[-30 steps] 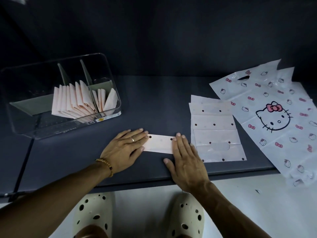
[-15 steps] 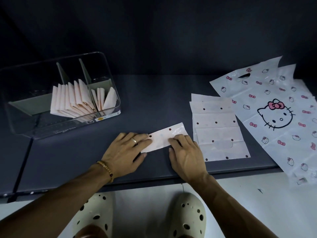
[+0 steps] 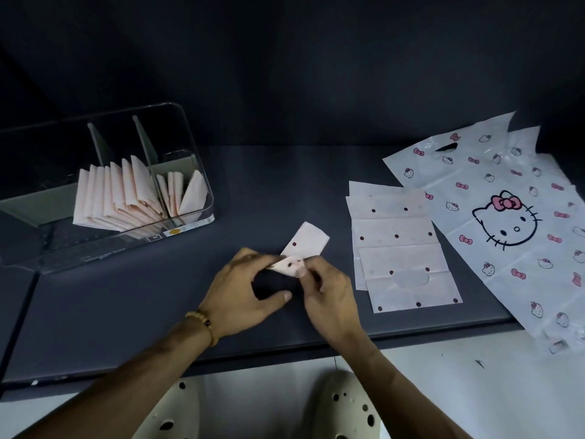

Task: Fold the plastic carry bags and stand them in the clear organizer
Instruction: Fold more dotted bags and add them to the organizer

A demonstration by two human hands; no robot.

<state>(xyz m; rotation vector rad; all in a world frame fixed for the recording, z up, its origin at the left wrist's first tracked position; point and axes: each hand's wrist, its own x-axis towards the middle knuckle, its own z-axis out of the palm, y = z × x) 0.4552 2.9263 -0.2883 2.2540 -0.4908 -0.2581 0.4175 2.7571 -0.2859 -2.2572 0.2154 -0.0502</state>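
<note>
A pale pink dotted bag strip [image 3: 305,244], folded narrow, is lifted off the dark table near its front edge. My left hand [image 3: 245,294] and my right hand [image 3: 329,296] both pinch its near end, where a corner is turned over; the far end sticks up and away. The clear organizer [image 3: 193,122] stands at the back left. Several folded pink bags [image 3: 126,191] stand in its middle and right compartments. A stack of flat pink dotted bags [image 3: 399,245] lies right of my hands.
Large white cat-print carry bags [image 3: 506,223] lie spread at the right, hanging over the table's front edge [image 3: 411,335]. A dark wall rises behind the table. The pale floor and two cream perforated shoes [image 3: 345,407] show below.
The strip lay flat under both open hands a second ago. It then turned at an angle, and now both hands pinch its near end and lift it, with a corner folded over.
</note>
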